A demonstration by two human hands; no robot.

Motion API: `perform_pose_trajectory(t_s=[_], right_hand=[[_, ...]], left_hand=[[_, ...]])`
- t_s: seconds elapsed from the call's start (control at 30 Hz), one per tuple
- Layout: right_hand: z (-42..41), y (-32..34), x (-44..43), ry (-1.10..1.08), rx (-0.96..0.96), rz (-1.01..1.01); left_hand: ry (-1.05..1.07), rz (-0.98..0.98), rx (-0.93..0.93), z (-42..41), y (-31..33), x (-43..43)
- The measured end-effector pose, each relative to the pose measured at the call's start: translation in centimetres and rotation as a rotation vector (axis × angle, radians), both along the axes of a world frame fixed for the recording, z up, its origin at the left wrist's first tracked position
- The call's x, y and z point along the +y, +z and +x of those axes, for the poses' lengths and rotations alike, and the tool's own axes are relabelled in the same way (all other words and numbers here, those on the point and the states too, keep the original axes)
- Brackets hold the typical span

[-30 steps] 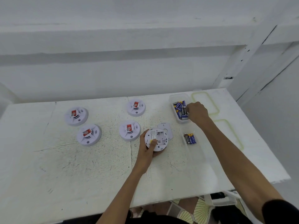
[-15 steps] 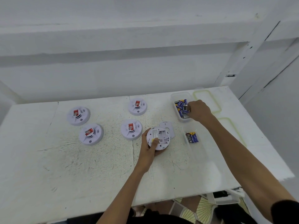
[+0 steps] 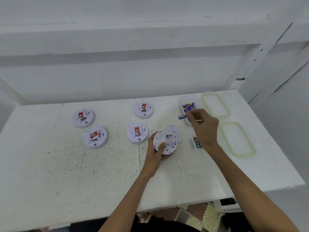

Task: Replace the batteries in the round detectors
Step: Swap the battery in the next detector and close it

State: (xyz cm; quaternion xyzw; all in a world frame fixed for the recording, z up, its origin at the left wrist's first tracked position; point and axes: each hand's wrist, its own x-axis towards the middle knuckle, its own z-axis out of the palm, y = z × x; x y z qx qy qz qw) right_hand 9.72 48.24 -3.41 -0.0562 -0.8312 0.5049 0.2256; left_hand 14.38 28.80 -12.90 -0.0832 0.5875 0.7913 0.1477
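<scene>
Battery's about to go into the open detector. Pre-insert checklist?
1. Detector steadied: left hand grips the upturned detector. Ok.
2. Compartment uncovered: the cover lies off, beside the detector. Ok.
3. Compartment emptied: no battery shows inside. Ok.
4. Battery in hand: right hand pinches one blue battery by its end. Ok.
5. Polarity matched to the compartment marks: too small to read. Cannot tell.

No text can be read: the red labels on the round detectors and the print on the batteries are too blurred.
</scene>
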Motion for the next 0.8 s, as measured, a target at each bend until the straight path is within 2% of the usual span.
perform_pose_trajectory(t_s=[0.17, 0.27, 0.37, 0.57, 0.8], right_hand=[[2.6, -2.0, -2.4, 0.165, -0.018, 0.165], [3.0, -3.6, -2.7, 0.248, -0.021, 0.339], [2.8, -4.7, -2.8, 0.263, 0.026, 0.507], [2.9, -6.5, -3.3, 0.294, 0.012, 0.643], [4.1, -7.4, -3.4, 0.257, 0.000, 0.958]], left_hand=[[0.000, -0.023, 0.022, 0.0, 0.0, 0.1], [0.000, -0.022, 0.031, 0.1, 0.1, 0.1], [-0.001, -0.028, 0.048, 0.2, 0.3, 0.2], [0.037, -0.032, 0.028, 0.2, 0.1, 0.3], [0.058, -0.039, 0.044, 0.6, 0.4, 0.6]])
